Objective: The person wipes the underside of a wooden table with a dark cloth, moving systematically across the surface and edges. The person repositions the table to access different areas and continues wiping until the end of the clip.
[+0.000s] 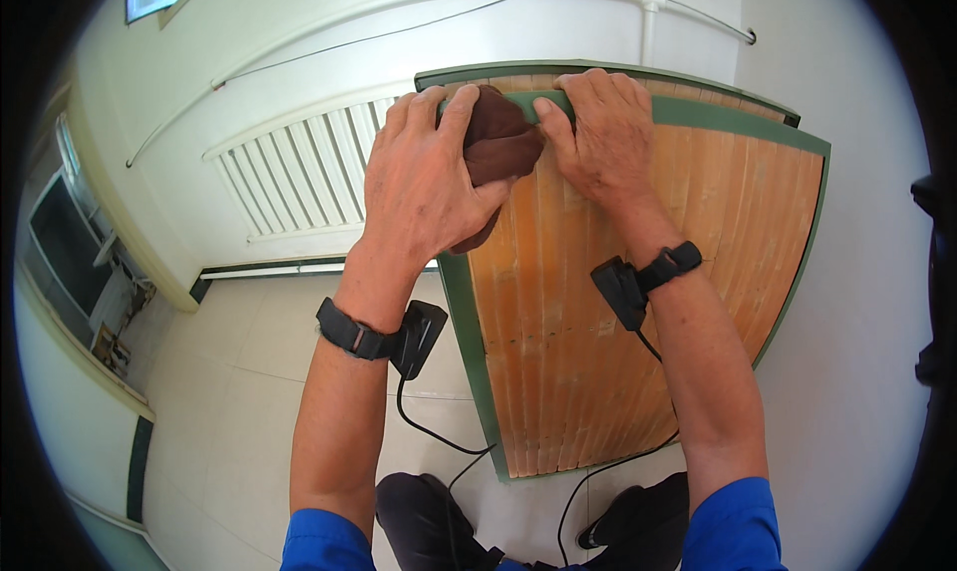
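Note:
A brown cloth [502, 139] is bunched in my left hand [422, 174], which presses it against the upper left corner of a slatted panel. The panel [568, 287] has wood or bamboo slats inside a green border [718, 118] and stands upright before me. My right hand [609, 126] grips its top edge, fingers over the far side and thumb on the near face. Behind it stands a second panel [688, 85] with a similar dark green edge. Part of the first panel's left border lies hidden behind the cloth and my left hand.
A white radiator [299, 174] and a white pipe [359, 14] run along the wall behind. At the right is a pale wall [845, 332]. A doorway [82, 257] opens at the left. Black cables [437, 444] hang from my wrist straps above the tiled floor [224, 406].

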Tool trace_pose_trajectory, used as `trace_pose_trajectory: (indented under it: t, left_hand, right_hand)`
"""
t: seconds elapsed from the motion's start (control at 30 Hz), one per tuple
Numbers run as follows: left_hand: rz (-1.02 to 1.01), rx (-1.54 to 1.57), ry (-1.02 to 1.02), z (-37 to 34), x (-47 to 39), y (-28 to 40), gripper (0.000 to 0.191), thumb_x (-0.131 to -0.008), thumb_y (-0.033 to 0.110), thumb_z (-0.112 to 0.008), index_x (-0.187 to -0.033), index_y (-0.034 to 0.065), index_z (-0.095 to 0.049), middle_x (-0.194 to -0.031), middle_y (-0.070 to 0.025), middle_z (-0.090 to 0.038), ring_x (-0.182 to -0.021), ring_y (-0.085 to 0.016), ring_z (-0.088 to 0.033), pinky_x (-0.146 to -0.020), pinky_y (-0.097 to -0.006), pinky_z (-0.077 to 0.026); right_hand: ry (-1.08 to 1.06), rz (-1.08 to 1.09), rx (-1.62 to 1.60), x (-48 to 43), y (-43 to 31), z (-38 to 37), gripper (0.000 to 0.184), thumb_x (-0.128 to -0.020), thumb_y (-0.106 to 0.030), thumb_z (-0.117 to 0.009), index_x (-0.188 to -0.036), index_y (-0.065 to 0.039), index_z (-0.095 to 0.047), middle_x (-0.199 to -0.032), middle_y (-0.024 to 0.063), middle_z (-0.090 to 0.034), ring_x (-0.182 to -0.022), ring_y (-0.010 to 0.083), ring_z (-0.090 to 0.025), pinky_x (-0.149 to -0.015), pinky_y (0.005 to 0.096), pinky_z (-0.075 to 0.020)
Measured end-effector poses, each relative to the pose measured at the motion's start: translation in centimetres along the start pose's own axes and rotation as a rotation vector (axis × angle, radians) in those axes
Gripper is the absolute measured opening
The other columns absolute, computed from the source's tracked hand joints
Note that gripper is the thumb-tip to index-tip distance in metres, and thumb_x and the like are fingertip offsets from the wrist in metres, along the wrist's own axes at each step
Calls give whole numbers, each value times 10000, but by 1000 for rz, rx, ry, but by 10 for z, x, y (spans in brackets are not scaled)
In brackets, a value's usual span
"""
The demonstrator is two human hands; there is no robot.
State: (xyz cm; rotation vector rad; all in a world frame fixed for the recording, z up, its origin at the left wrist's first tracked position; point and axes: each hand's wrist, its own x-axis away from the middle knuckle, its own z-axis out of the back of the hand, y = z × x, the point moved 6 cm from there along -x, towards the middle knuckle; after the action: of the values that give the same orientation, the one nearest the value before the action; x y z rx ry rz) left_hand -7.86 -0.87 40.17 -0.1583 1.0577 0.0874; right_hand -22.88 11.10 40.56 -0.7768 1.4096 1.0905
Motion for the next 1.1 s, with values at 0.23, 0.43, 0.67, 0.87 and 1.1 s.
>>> trace_pose_trajectory:
  t: [0.23, 0.43, 0.67, 0.87, 1.1]
  left_hand:
    - [73, 26, 3, -3, 2, 2, 940, -660, 282, -931, -1483, 82, -524, -1379, -185, -556, -1292, -402, -522, -1092, -489, -474]
    - [99, 54, 41, -3, 5, -3, 949, -645, 302, -945, -1469, 87, -527, -1387, -173, -548, -1317, -393, -509, -1095, -504, -456]
    - [112, 86, 83, -2, 6, -6, 871, -712, 259, -853, -1480, 31, -510, -1405, -184, -555, -1343, -398, -502, -1131, -515, -430]
    - [73, 29, 61, -4, 6, -11, 835, -740, 249, -783, -1486, -2, -503, -1432, -184, -558, -1390, -394, -483, -1148, -507, -415]
    - [34, 105, -109, 2, 4, -11, 1038, -683, 410, -905, -1508, -41, -465, -1465, -222, -518, -1389, -413, -462, -1185, -500, -405]
  right_hand:
    - [-54, 6, 3, -1, 1, 1, 308, -944, -378, -689, -969, -71, -683, -917, 98, -632, -921, 325, -593, -905, 460, -439]
    - [-145, -17, -40, -6, -3, 4, 355, -937, -378, -704, -1067, -47, -712, -1023, 122, -687, -1002, 343, -623, -929, 474, -451]
    - [-267, 46, -269, -10, -54, 28, 436, -870, -308, -793, -1195, -44, -670, -1106, 188, -665, -1061, 405, -657, -934, 496, -538]
    - [-412, -223, -465, 4, -69, 17, 461, -865, -283, -815, -1241, -75, -650, -1145, 176, -589, -1064, 387, -638, -897, 454, -560]
    - [-468, -155, -478, 8, -58, 16, 315, -856, -156, -827, -1124, -73, -684, -1084, 156, -576, -1020, 368, -611, -869, 459, -543]
